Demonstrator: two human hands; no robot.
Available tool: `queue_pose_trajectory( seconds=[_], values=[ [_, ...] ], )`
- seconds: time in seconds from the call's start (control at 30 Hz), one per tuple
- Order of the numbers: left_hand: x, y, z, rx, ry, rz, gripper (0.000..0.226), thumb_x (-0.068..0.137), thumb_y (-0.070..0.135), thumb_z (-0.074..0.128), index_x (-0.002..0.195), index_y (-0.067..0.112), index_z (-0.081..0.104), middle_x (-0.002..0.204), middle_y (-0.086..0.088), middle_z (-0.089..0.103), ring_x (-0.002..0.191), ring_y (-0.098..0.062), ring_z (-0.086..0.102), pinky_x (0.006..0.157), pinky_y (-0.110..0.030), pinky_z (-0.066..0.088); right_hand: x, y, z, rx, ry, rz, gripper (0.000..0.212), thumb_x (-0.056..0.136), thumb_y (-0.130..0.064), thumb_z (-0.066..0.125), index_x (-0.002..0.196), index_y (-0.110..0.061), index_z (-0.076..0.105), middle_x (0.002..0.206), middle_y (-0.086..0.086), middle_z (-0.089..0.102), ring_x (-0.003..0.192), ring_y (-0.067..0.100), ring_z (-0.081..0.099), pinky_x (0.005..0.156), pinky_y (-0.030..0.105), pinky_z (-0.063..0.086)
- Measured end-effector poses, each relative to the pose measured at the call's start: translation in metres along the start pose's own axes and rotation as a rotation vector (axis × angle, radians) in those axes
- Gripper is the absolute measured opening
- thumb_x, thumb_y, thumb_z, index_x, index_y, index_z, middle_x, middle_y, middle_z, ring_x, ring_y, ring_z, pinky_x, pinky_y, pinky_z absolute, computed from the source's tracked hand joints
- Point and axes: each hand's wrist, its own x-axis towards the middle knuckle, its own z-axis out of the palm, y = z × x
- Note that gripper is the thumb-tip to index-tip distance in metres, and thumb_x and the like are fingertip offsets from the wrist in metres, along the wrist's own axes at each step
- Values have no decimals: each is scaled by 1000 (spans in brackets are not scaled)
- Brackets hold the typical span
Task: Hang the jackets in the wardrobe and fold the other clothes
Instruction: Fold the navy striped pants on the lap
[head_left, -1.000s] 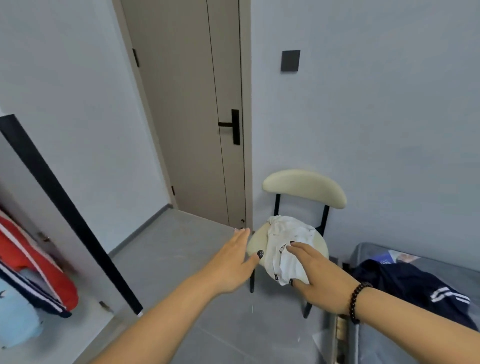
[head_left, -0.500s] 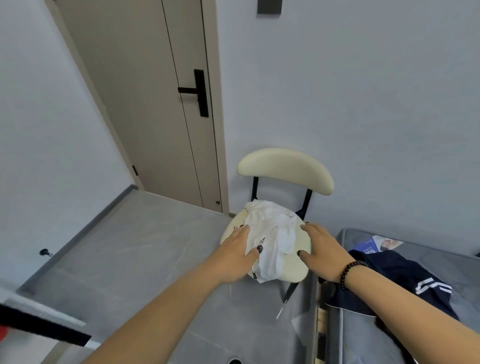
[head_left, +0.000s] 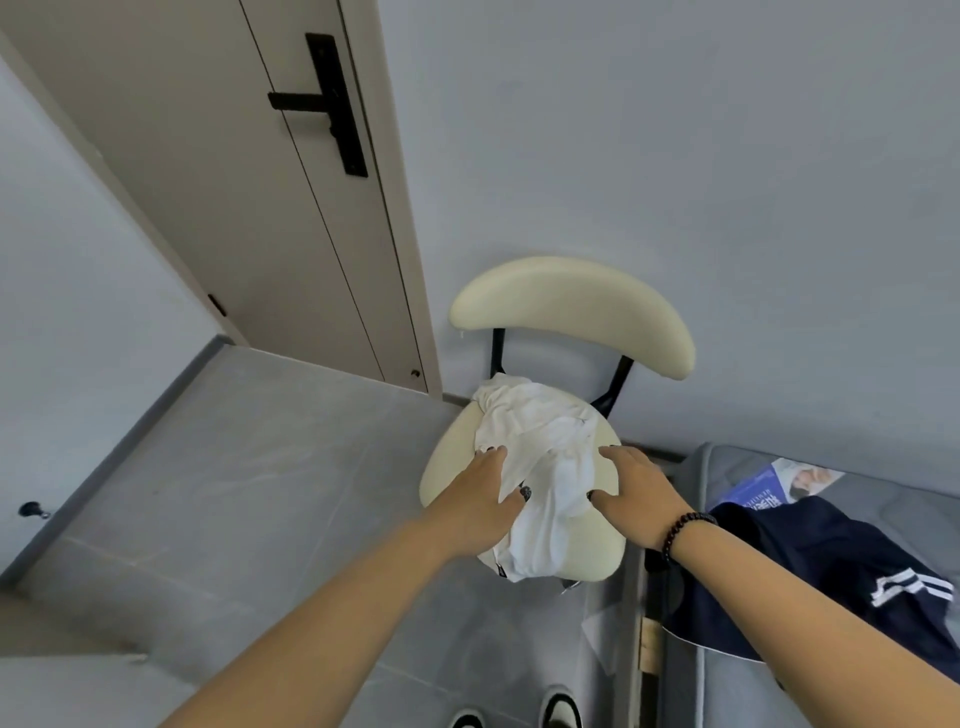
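White garment (head_left: 540, 467), crumpled and unfolded, is seen lying across the round cream seat of a chair (head_left: 452, 467) set against the grey wall beside a closed door (head_left: 249, 197), one end trailing over the seat's front edge. Compared with a second ago, both hands have been brought down onto it: the left hand (head_left: 480, 499), then hovering short of the seat, is now laid on the left side of the cloth with fingers fairly straight and the thumb pressed into a fold, while the right hand (head_left: 636, 493), a dark bead bracelet (head_left: 680, 530) at the wrist, has been shifted off the top of the cloth to its right edge, fingers spread over fabric and seat. Neither hand is curled around the cloth; whether a pinch has begun under the left thumb cannot be told. The view has also been tipped downward, so that the wardrobe glimpsed earlier is no longer shown. A navy jacket (head_left: 831, 582) with white stripes is left on the grey bed (head_left: 737, 691) to the right, near a blue booklet (head_left: 774, 483). The garment appears about to be gathered up for folding; nothing is yet lifted.
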Motion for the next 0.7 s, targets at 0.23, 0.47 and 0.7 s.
queue_pose_trajectory(
  seconds=[0.23, 0.47, 0.7],
  values=[
    [84, -11, 16, -71, -43, -154, 73, 99, 46, 41, 155, 16, 5, 163, 0, 8, 150, -16, 6, 116, -29, 11, 85, 26, -5, 149, -114, 77, 60, 91, -26, 60, 144, -17, 34, 149, 2, 35, 133, 20, 40, 101, 27, 36],
    [166, -33, 54, -210, -64, -329, 70, 97, 41, 45, 153, 14, 13, 159, 0, 21, 144, -18, 25, 111, -27, 25, 173, 63, 13, 182, -277, 105, 52, 92, -23, 59, 140, -17, 39, 146, 3, 37, 125, 20, 47, 97, 26, 40],
    [225, -82, 127, -256, -151, -519, 70, 96, 38, 47, 153, 11, 16, 154, -2, 31, 139, -19, 34, 111, -30, 31, 237, 116, 62, 252, -388, 178, 47, 92, -23, 58, 136, -20, 44, 138, 2, 43, 110, 14, 50, 84, 23, 39]
  ],
)
